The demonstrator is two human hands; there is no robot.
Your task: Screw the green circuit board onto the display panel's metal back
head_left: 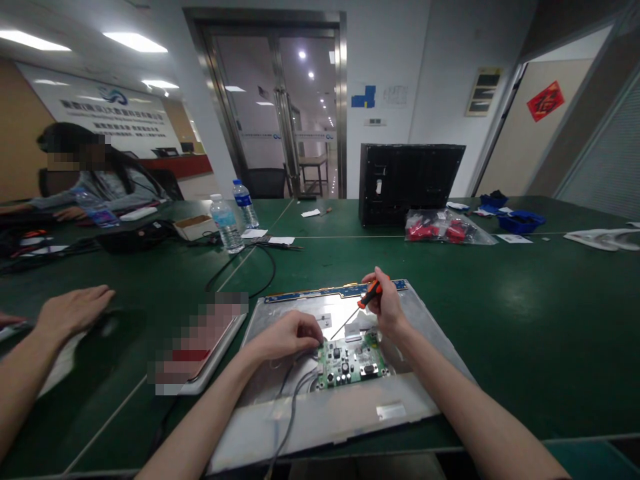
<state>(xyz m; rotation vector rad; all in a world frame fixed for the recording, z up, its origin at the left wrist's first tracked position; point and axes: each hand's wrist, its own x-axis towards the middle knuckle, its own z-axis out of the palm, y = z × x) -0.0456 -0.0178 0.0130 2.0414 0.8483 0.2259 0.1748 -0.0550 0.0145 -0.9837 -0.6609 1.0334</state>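
My right hand (387,303) grips a screwdriver (371,292) by its orange and black handle. The thin shaft slants down to the left, its tip near the top left corner of a green circuit board (353,360). At that same corner, my left hand (293,333) has its fingers curled and pinched together; what lies between them, if anything, is hidden. The board sits on the back of a flat silver display panel (430,333), which has a blue strip board (320,293) along its far edge. Grey cables (295,400) run from the board's left side toward the near edge.
Left of the panel lies a phone-like device (200,347), partly blurred out. Another person's hand (75,313) rests farther left. Water bottles (227,223), a black boxy frame (410,183), a plastic bag with red items (447,227) and blue trays (520,221) stand farther back.
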